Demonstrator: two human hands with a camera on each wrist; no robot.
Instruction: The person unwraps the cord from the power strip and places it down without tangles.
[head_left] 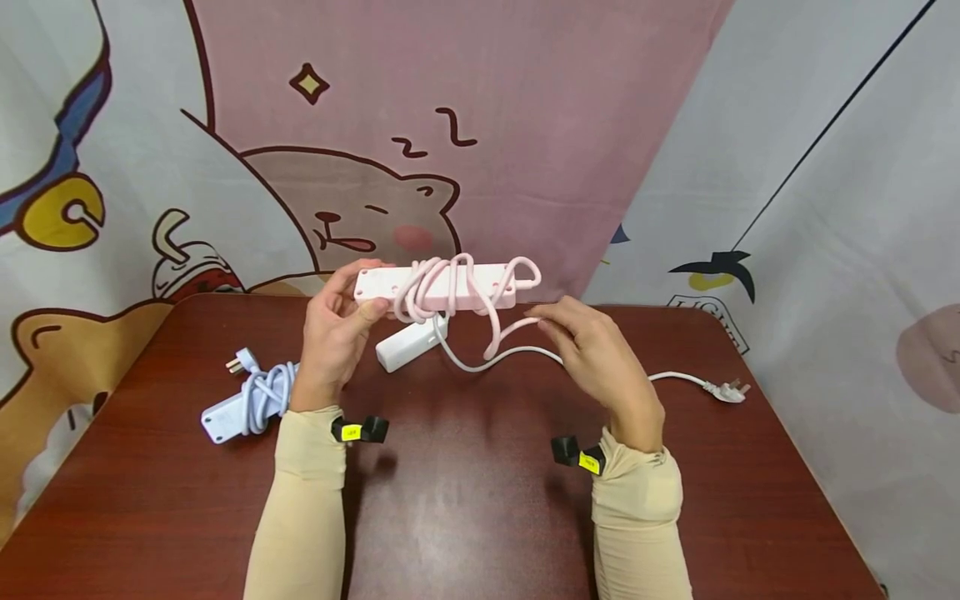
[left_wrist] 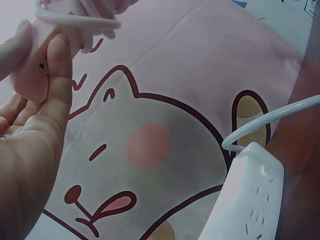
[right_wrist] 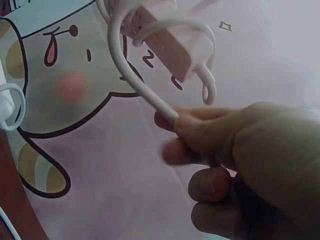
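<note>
My left hand [head_left: 333, 333] grips one end of a pink power strip [head_left: 375, 283], holding it up above the far part of the table. Loops of the strip's own pink cord [head_left: 427, 292] wrap around its middle. With thumb and fingertips, my right hand [head_left: 600, 358] pinches a loose stretch of that cord, a little to the right of the strip. The right wrist view shows the cord [right_wrist: 145, 92] curving from the strip down into the pinch. The cord's plug is hidden.
Behind the pink strip, a white power strip [head_left: 408, 346] lies on the brown table [head_left: 465, 483], its white cord running right to a plug [head_left: 727, 392]. At the left lies a pale blue power strip [head_left: 225, 419] with its cord wound round it. A printed curtain [head_left: 540, 125] hangs behind.
</note>
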